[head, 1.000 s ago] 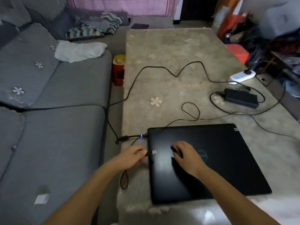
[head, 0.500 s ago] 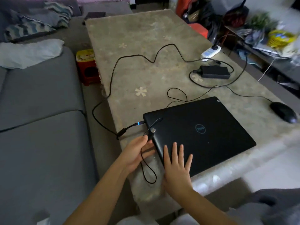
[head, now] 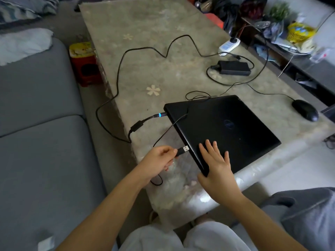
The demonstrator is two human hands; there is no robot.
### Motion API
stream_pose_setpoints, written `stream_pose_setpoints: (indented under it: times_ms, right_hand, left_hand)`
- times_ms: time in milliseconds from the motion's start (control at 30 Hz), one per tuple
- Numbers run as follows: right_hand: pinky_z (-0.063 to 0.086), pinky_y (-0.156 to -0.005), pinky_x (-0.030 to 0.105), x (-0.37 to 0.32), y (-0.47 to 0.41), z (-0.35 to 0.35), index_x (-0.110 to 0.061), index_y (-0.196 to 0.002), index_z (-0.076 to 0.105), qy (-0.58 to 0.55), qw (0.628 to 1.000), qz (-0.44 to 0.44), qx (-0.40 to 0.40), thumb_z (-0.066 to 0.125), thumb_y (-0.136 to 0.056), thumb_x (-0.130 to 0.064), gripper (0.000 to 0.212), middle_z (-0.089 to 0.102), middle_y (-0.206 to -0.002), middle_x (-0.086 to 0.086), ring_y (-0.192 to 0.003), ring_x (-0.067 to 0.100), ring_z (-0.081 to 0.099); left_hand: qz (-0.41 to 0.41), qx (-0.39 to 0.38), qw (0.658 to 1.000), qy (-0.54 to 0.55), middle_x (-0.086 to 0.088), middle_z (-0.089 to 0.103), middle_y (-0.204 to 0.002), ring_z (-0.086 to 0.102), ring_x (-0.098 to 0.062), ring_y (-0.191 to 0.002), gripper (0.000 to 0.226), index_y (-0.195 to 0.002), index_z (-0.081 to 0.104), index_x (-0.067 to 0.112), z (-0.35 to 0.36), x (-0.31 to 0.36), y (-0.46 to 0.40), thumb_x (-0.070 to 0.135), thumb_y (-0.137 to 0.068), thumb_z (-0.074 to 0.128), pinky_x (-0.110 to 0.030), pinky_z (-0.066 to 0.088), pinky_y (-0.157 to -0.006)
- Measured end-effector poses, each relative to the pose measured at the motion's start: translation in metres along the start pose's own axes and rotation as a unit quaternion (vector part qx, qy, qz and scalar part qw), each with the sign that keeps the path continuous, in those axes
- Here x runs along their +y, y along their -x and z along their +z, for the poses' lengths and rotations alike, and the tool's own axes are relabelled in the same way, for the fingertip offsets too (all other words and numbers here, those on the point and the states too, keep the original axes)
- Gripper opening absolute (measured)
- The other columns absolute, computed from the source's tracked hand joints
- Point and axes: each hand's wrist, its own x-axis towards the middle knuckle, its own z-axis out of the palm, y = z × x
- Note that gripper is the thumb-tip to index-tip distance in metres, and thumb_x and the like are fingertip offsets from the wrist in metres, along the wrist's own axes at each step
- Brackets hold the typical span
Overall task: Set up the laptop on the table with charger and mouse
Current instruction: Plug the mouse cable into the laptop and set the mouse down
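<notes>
A closed black laptop lies on the beige table near its front edge. The charger plug with a blue light sits in the laptop's left side. The charger brick lies further back, wired to a white power strip. My left hand pinches the mouse's USB plug, its metal tip just short of the laptop's left edge. My right hand lies flat, fingers spread, on the laptop's near-left corner. The black mouse rests on the table to the right.
A grey sofa runs along the left. A red and yellow stool stands between sofa and table. Black cables loop across the table and hang off its left edge. A cluttered low shelf stands at the right. Grey cloth lies at lower right.
My left hand has turned the USB plug sideways and lowered it next to the laptop's left edge. My right hand slid from the lid's middle to its near corner. The camera view shifted right.
</notes>
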Motion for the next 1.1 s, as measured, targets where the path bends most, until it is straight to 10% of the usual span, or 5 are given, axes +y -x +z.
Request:
stream_pose_setpoints:
  times_ms: [1100]
  right_hand:
    - [-0.010, -0.113, 0.043, -0.003, 0.001, -0.022, -0.023, -0.145, 0.016, -0.022, 1.000, 0.015, -0.008, 0.053, -0.082, -0.007, 0.074, 0.010, -0.157, 0.002, -0.145, 0.020, -0.004]
  left_hand:
    - [0.016, 0.022, 0.999, -0.042, 0.009, 0.036, -0.035, 0.032, -0.006, -0.038, 0.027, -0.082, 0.067, 0.002, 0.009, 0.026, 0.008, 0.019, -0.092, 0.047, -0.027, 0.042, -0.059]
